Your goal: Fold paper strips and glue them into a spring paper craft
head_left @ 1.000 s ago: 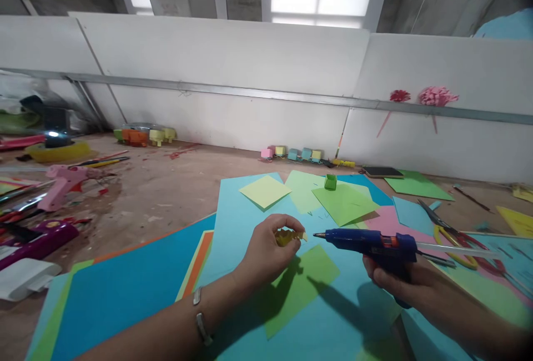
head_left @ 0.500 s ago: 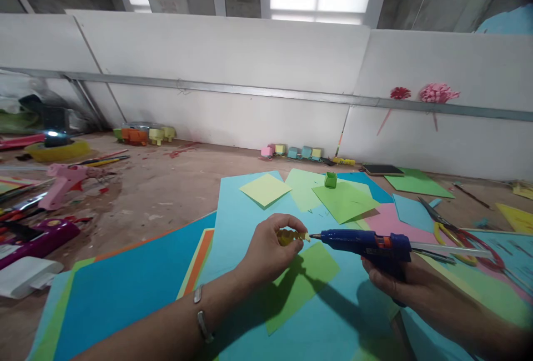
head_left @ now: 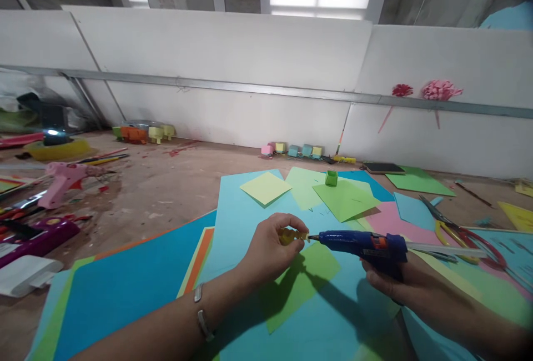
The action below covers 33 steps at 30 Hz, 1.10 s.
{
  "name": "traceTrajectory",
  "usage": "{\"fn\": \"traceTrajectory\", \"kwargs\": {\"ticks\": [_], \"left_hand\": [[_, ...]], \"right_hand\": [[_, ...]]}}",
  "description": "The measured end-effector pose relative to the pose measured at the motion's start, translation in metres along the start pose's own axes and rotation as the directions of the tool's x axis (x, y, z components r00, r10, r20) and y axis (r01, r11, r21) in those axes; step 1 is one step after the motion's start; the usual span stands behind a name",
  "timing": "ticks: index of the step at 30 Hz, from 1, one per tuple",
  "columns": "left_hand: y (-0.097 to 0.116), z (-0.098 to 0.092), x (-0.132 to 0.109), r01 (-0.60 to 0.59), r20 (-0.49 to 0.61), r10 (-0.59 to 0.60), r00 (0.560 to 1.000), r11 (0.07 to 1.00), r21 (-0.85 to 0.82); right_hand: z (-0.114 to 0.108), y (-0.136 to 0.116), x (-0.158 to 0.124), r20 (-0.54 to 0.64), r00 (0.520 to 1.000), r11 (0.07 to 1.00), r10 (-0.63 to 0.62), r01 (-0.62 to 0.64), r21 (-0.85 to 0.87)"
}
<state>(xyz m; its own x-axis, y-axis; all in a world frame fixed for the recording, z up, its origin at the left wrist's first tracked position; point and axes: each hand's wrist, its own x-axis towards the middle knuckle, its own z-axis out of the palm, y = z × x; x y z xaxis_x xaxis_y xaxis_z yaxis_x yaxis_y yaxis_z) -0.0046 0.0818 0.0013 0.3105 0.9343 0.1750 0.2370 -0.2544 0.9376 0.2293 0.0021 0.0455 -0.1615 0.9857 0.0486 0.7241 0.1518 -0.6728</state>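
Between the thumb and fingers of my left hand (head_left: 272,247) is a small yellow paper piece (head_left: 288,236) with a jagged edge, partly hidden by the fingers. My right hand (head_left: 393,283) is wrapped round the handle of a blue glue gun (head_left: 362,243), a clear glue stick poking out of its back. The gun's nozzle points left and meets, or nearly meets, the right end of the yellow piece. Below both hands lies a green paper sheet (head_left: 306,289) on light blue paper (head_left: 245,216). Farther back, a small green paper box (head_left: 331,178) stands by a green square (head_left: 345,200).
Scissors (head_left: 453,230) lie on papers at the right. A pink glue gun (head_left: 60,183), a purple tool (head_left: 39,241) and a white adapter (head_left: 27,275) are at the left. Small paper cubes (head_left: 293,151) line the back wall, with a dark phone (head_left: 383,168) near them.
The glue gun and my right hand have shifted slightly left, bringing the nozzle closer to the yellow piece. My left hand has hardly moved.
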Motion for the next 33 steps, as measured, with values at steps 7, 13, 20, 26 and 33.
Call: {"fn": "traceTrajectory", "kwargs": {"ticks": [7, 13, 20, 26, 33], "left_hand": [[-0.0024, 0.0016, 0.0011, -0.011, -0.005, 0.011, 1.000, 1.000, 0.005], [0.0004, 0.0013, 0.0000, -0.005, -0.003, 0.005, 1.000, 1.000, 0.013], [0.0002, 0.0007, 0.0001, 0.015, -0.003, -0.015, 1.000, 1.000, 0.013], [0.0031, 0.0007, -0.0001, 0.023, 0.003, -0.023, 1.000, 1.000, 0.008], [0.0038, 0.0007, 0.0002, 0.025, 0.022, -0.025, 0.999, 1.000, -0.006]], "right_hand": [[0.0005, 0.0031, -0.0013, 0.029, 0.999, 1.000, -0.028, 0.029, -0.007], [0.0003, 0.0071, -0.0010, 0.030, 1.000, 1.000, -0.005, 0.004, 0.014], [-0.0007, 0.0038, -0.0012, 0.048, 0.999, 1.000, -0.020, 0.021, -0.011], [-0.0010, 0.0016, -0.0016, 0.007, 0.999, 0.999, -0.037, 0.037, -0.013], [-0.0011, 0.0041, -0.0009, 0.038, 0.999, 0.999, -0.030, 0.030, -0.015]]}}
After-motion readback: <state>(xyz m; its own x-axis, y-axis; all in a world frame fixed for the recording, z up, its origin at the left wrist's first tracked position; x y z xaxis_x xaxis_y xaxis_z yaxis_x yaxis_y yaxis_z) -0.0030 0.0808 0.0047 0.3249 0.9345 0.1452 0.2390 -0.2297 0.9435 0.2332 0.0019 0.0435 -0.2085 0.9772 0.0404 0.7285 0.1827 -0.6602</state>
